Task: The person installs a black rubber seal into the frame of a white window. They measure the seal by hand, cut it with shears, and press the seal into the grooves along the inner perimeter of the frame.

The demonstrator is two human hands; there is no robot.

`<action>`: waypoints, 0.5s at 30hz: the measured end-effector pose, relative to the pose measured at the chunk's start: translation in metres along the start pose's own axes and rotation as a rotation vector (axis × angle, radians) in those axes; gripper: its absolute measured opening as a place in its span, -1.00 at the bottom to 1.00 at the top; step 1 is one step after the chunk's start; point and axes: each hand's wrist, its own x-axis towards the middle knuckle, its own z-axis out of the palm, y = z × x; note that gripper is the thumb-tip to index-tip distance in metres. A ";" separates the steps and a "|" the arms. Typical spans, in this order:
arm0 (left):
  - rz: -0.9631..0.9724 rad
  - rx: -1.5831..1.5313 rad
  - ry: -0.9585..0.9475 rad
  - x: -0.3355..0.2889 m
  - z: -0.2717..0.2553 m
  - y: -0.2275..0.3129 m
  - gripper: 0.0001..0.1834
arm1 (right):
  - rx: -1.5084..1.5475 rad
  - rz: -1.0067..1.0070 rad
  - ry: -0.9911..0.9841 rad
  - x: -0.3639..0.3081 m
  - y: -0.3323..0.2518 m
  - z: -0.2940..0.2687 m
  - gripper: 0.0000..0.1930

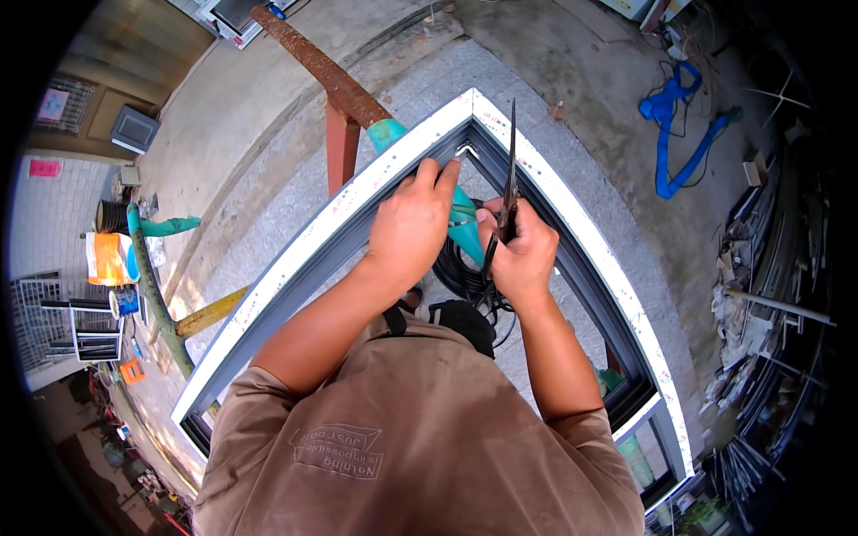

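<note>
In front of me lies a large window frame point(617, 263), its outer face covered in white film and its inner channels dark grey. My left hand point(413, 219) is at the inner edge of the far-left side, close to the corner. Its fingers are bent and pressed together against the channel; what they pinch, if anything, is hidden. A small pale piece point(465, 149) shows in the corner just beyond the fingertips. My right hand point(525, 253) grips dark scissors point(511, 170) inside the frame opening, blades upright along the right side and pointing away from me.
A pipe point(322, 67), rusty then green, passes beneath the frame's corner. Coiled black cord point(456, 272) hangs below the opening. A blue strap point(663, 116) lies on the concrete at far right, with stacked scrap profiles point(760, 286) nearer. An orange-and-white bag point(109, 259) is on the left.
</note>
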 end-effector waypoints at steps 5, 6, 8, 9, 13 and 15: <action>0.004 0.086 -0.025 0.009 0.004 0.008 -0.32 | 0.010 -0.017 0.000 -0.001 0.001 0.002 -0.82; 0.007 0.086 -0.039 0.010 0.004 0.007 -0.31 | 0.003 -0.020 0.001 -0.001 0.001 0.002 -0.81; 0.011 0.085 -0.066 0.013 0.003 0.008 -0.30 | -0.012 -0.026 0.004 -0.001 0.001 0.001 -0.81; 0.016 0.085 -0.073 0.014 0.002 0.007 -0.30 | -0.011 -0.027 0.000 -0.001 0.001 0.002 -0.81; 0.022 0.073 -0.096 0.013 -0.001 0.005 -0.32 | 0.008 -0.019 -0.008 0.001 0.002 0.003 -0.81; 0.025 0.033 -0.084 0.011 0.000 0.003 -0.34 | 0.014 -0.012 -0.007 0.001 0.002 0.002 -0.81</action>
